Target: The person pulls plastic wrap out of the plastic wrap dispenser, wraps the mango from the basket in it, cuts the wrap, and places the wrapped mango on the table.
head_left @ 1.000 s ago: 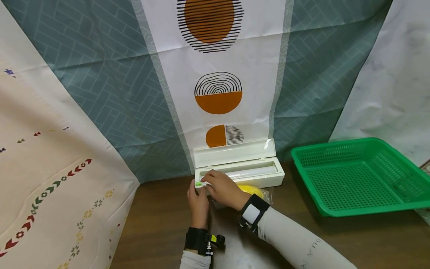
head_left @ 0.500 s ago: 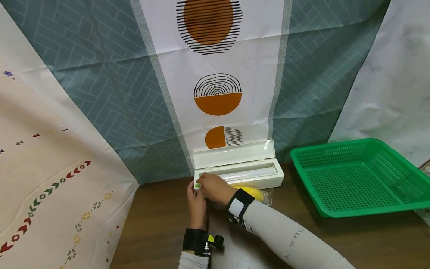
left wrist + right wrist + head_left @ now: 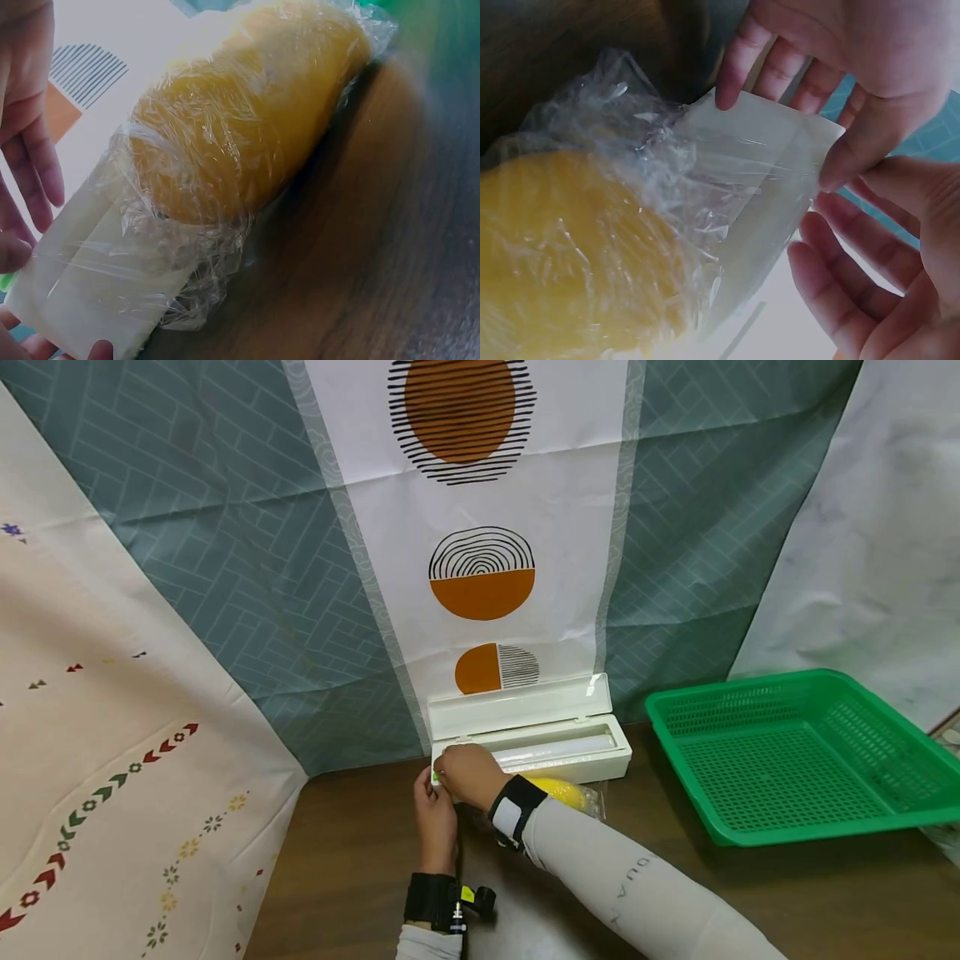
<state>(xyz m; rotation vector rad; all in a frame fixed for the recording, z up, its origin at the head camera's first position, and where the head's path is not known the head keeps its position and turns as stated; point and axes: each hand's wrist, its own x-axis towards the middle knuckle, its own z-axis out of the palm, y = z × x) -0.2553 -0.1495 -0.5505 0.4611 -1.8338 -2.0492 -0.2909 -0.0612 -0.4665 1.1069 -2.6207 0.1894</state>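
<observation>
The head view is looking forward and down from farther off; both wrist views, close in, are facing the same yellow bundle (image 3: pixel 247 112) and box (image 3: pixel 86 296) end.

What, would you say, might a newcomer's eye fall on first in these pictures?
Probably the bright green basket, at the right of the head view. Next comes the yellow bundle in clear film, large in both wrist views and lying in front of the open white box. Then the left hand and right hand, together at the box's left end.
</observation>
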